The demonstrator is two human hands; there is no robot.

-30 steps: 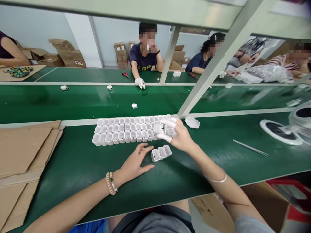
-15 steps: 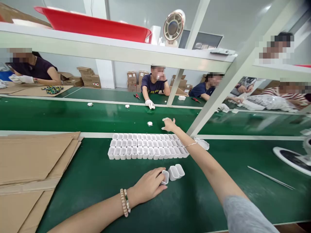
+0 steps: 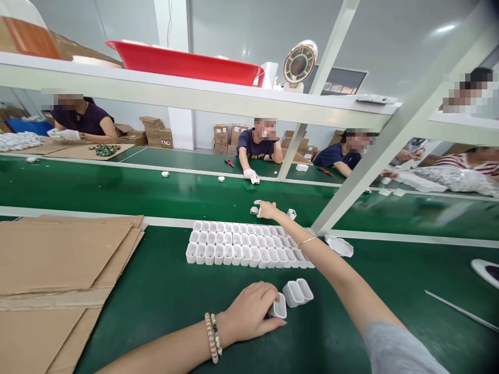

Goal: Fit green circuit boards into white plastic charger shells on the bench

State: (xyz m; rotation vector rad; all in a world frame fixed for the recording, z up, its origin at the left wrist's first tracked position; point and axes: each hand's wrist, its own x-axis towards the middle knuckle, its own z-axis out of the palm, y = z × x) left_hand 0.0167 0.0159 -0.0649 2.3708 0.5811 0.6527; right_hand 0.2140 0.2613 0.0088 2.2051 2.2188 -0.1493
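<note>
L hand = left hand [image 3: 251,311] low on the green bench [image 3: 156,291], fingers curled round a white cup [image 3: 279,307], thumb under it, cup resting on the bench, open end facing right. Two more loose cups [image 3: 298,292] sit just beside it on the right; can't tell if they touch.

R hand = right hand [image 3: 267,209] is stretched far fwd over the block of white cups [image 3: 249,244], out on the green belt [image 3: 117,189]. It has white covers on the fingertips. A small white part [image 3: 254,210] lies at its fingers, touching or nearly so; fingers look loosely bent, but whether they grip anything I cannot tell at this res. A second white part [image 3: 291,213] lies near, on the hand's right.

Rest: flat cardboard sheets [image 3: 58,259] at the left of the bench, a white lid-like piece [image 3: 340,245] right of the block by the frame post, a thin metal rod [image 3: 460,310] far right. A co-worker's gloved hand [image 3: 252,175] rests across the belt. A red tub [image 3: 183,59] and a small fan [image 3: 299,63] sit on the shelf overhead.
</note>
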